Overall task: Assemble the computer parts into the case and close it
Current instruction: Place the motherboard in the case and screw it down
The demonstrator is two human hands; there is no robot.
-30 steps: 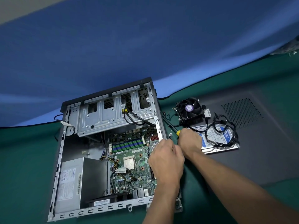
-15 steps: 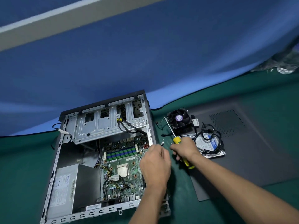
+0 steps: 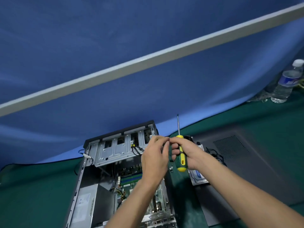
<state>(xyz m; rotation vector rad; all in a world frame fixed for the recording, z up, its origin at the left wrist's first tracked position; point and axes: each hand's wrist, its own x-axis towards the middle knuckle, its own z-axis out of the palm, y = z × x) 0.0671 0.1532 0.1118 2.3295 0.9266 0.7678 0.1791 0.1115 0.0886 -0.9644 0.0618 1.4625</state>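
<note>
Computer case (image 3: 115,150) lay open on its side on the green table (image 3: 32,186), under both hands.

The right hand (image 3: 189,153) gripped a yellow screwdriver (image 3: 180,155), tip up. The left hand (image 3: 154,158), fingers curled, met it; what it pinched, I could not tell. Arms hid much of the motherboard (image 3: 131,176). A dark side panel (image 3: 255,162) and water bottle (image 3: 286,83) sat to the right.

Drive cage (image 3: 121,150) roofs case (image 3: 77,183) top; motherboard (image 3: 131,176) bay open.
</note>
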